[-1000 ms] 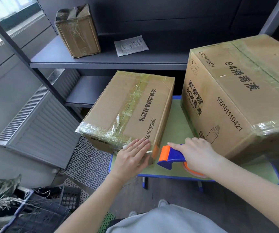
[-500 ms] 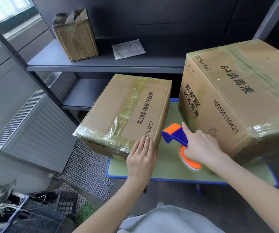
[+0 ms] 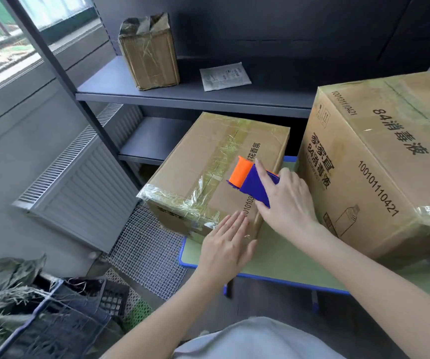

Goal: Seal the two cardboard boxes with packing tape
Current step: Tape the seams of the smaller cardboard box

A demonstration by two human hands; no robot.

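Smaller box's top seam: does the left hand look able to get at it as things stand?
Probably yes. The left hand lies flat and empty at the near edge of the smaller box, and the seam ahead is bare; the tape dispenser in the right hand sits farther along.

1. Dark grey metal shelving: the upper shelf [image 3: 100, 84] carries a small tape-wrapped carton [image 3: 149, 55], upright, at its left end.
2. A flat white paper packet [image 3: 224, 76] lies on the same shelf, apart from the carton.
3. Grey ribbed radiator [image 3: 84, 193] stands against the left wall, below the window [image 3: 14, 35].
4. White mesh mat [image 3: 149, 250] lies on the floor between the radiator and a green, blue-edged table [image 3: 281, 257].
5. Dark plastic crate [image 3: 61, 320], bottom left, holds dried leaves [image 3: 4, 288].
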